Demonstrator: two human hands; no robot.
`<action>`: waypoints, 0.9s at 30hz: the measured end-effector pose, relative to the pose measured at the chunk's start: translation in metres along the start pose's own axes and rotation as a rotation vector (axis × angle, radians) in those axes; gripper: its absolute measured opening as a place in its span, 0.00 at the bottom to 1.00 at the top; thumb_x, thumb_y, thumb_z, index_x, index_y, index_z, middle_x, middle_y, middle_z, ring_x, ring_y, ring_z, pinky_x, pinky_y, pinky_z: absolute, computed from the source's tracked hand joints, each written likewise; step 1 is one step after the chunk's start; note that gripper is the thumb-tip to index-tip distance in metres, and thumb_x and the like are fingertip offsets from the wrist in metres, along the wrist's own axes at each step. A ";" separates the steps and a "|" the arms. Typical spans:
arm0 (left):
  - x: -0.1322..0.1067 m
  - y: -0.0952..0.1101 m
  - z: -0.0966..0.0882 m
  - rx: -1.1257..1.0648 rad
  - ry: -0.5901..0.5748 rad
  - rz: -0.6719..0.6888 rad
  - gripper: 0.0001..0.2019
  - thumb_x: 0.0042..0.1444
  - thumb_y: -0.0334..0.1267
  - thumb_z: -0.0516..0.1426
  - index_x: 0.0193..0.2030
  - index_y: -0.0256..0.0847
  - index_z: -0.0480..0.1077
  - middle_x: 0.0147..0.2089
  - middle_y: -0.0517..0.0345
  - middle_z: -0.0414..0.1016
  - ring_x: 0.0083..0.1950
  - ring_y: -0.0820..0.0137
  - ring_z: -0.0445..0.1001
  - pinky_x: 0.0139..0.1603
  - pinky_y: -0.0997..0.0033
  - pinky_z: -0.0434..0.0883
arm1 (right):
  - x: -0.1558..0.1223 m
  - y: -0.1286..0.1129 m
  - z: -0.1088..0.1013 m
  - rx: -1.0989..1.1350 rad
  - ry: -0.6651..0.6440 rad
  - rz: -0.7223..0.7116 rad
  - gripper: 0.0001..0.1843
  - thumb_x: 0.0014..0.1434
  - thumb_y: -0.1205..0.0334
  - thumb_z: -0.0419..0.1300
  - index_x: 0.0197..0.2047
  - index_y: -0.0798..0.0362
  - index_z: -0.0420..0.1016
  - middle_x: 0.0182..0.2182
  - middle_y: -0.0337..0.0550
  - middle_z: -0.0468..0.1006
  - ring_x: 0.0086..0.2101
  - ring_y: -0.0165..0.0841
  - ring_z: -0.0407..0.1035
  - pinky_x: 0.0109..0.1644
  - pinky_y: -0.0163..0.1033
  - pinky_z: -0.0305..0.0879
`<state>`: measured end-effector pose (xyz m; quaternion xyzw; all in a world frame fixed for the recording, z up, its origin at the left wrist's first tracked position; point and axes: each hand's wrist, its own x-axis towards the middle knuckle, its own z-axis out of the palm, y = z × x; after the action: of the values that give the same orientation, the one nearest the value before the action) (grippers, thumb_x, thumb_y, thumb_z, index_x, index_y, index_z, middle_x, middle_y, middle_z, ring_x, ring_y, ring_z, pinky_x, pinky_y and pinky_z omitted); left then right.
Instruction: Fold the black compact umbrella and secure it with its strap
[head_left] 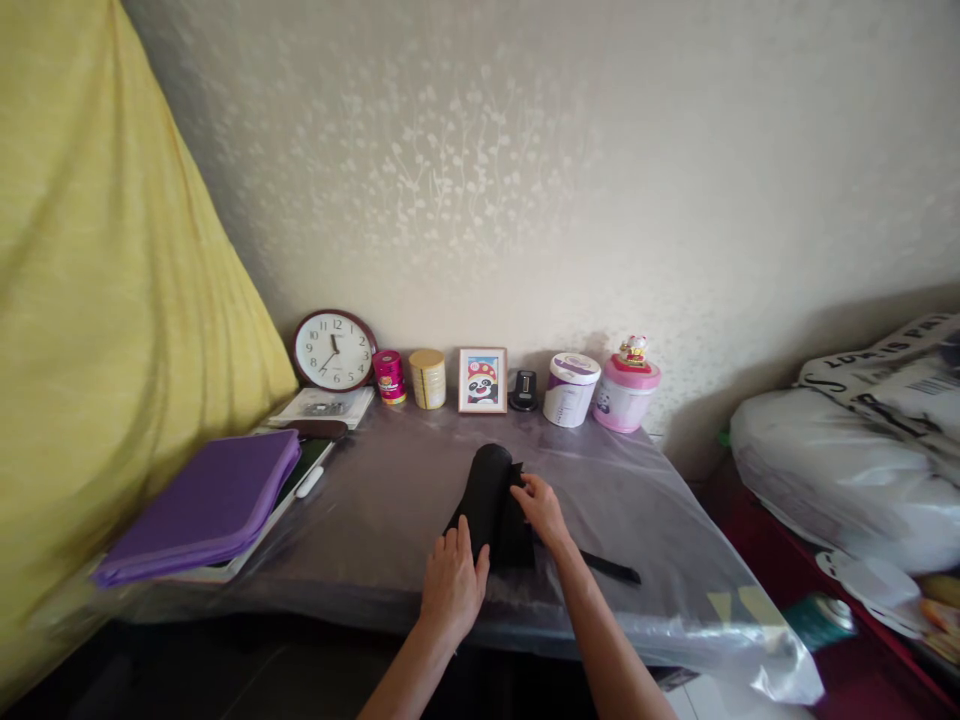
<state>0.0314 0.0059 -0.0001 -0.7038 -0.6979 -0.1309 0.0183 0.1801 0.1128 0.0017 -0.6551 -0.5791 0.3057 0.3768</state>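
Observation:
A black rolled bundle (489, 495), soft and matte, lies on the plastic-covered table in front of me. A flat black flap (516, 535) spreads along its right side, and a black strap (611, 567) trails out to the right beyond my forearm. My left hand (455, 575) rests against the bundle's near left side, its fingers stretched out and the thumb apart. With thumb and fingertips, my right hand (538, 505) pinches the flap's upper right edge. What kind of article the bundle is, I cannot tell.
Along the wall stand a clock (335, 350), pink tin (389, 377), yellow-lidded can (428, 379), panda picture (482, 381), small black device (523, 391) and two tubs (571, 390). Purple folder (199, 505) lies left, by a yellow curtain (127, 300). White bags (847, 450) sit right.

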 end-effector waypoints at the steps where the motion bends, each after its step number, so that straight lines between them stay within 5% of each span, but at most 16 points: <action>1: 0.000 0.000 0.000 -0.002 -0.001 -0.001 0.24 0.63 0.41 0.43 0.60 0.28 0.56 0.47 0.45 0.71 0.47 0.61 0.69 0.45 0.66 0.66 | 0.001 -0.004 0.003 0.008 -0.006 -0.006 0.18 0.52 0.62 0.56 0.47 0.57 0.71 0.24 0.37 0.74 0.21 0.26 0.66 0.21 0.29 0.63; 14: -0.001 -0.005 -0.005 -0.051 -0.021 0.031 0.27 0.62 0.47 0.42 0.60 0.29 0.56 0.48 0.45 0.70 0.48 0.60 0.68 0.46 0.64 0.65 | -0.004 -0.035 0.035 -0.124 -0.002 -0.096 0.19 0.52 0.66 0.57 0.48 0.61 0.69 0.27 0.44 0.76 0.30 0.33 0.71 0.35 0.35 0.63; 20: 0.006 -0.007 -0.007 -0.159 -0.038 -0.020 0.27 0.62 0.49 0.40 0.57 0.30 0.60 0.47 0.46 0.71 0.47 0.60 0.69 0.46 0.64 0.65 | -0.017 -0.048 0.039 -0.188 -0.034 -0.165 0.16 0.53 0.66 0.56 0.46 0.54 0.73 0.30 0.43 0.78 0.32 0.34 0.72 0.37 0.35 0.63; 27: 0.011 -0.010 0.001 -0.156 -0.039 -0.043 0.17 0.59 0.35 0.45 0.52 0.33 0.65 0.44 0.48 0.72 0.44 0.63 0.70 0.41 0.67 0.65 | -0.069 -0.050 0.037 0.005 -0.122 -0.589 0.11 0.59 0.65 0.51 0.39 0.50 0.74 0.36 0.41 0.76 0.38 0.31 0.70 0.45 0.35 0.65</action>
<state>0.0214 0.0169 -0.0002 -0.6905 -0.7007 -0.1716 -0.0530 0.1127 0.0517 0.0218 -0.4383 -0.7650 0.2234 0.4156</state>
